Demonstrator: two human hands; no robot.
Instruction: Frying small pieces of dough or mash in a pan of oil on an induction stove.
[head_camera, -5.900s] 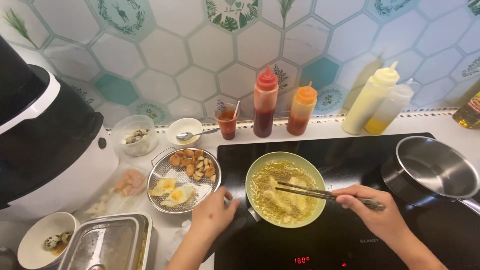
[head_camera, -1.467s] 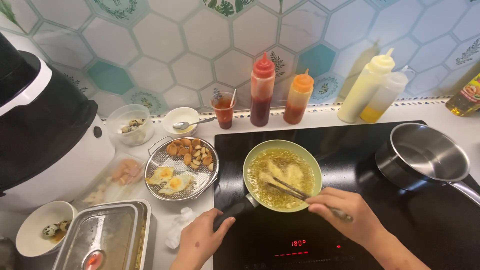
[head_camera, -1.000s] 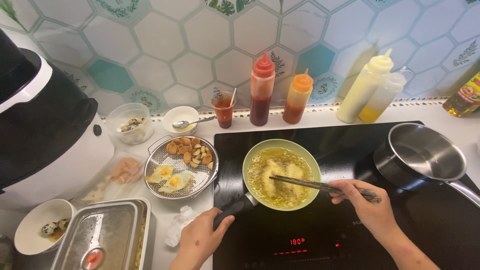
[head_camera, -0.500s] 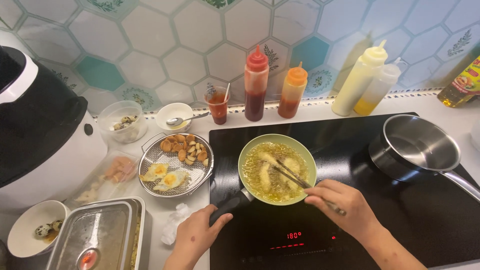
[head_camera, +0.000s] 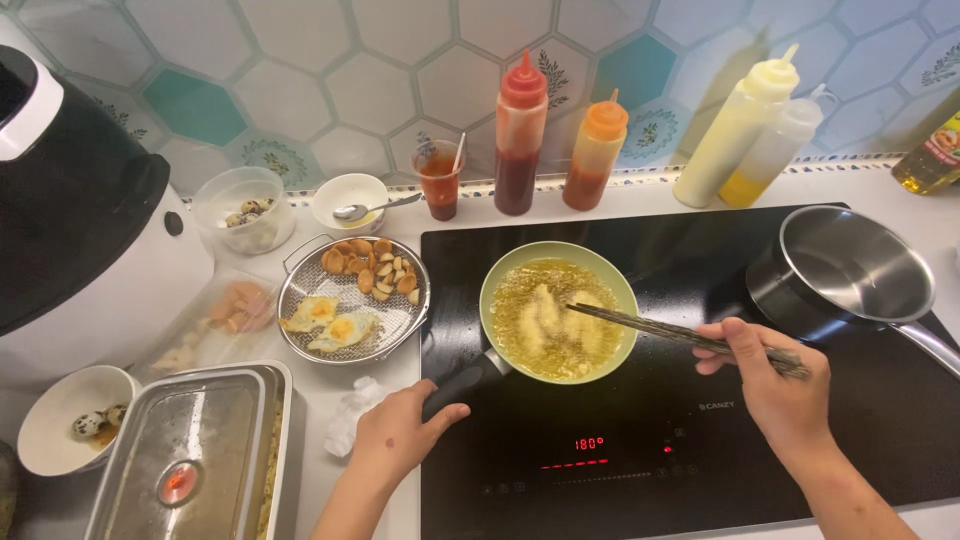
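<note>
Two hands (head_camera: 400, 440) (head_camera: 775, 385) over black cooktop (head_camera: 700, 470), hexagon-tiled wall (head_camera: 330, 90) behind

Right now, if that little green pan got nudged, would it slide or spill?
Probably slide: the pan sits on a smooth glass cooktop. The left hand on its handle likely steadies it. The bubbling oil looks shallow but may slosh, and chopsticks in the right hand reach in.
</note>
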